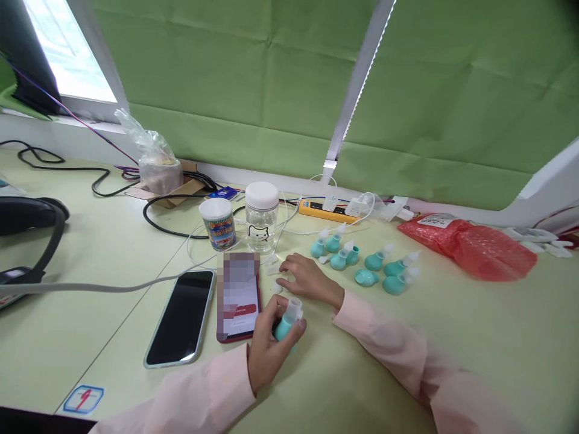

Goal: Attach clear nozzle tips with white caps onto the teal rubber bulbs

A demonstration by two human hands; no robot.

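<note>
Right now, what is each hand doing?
Left hand: closed around a small teal bottle.
Right hand: fingers down on the table, touching a small white piece; grip unclear.

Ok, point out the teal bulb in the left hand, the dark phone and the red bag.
Teal bulb (284,327), head view, its teal body.
Dark phone (181,316), head view, middle of its screen.
Red bag (470,246), head view, middle of the plastic.

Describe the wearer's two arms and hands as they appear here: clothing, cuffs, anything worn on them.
Both arms wear long, loose sleeves of plain pale pink cloth, lightly creased, without print or markings. The left sleeve and right sleeve each end at the wrist in a simple cuff. The left hand and right hand are bare: no gloves, and no ring, watch or bracelet shows in this view.
</note>
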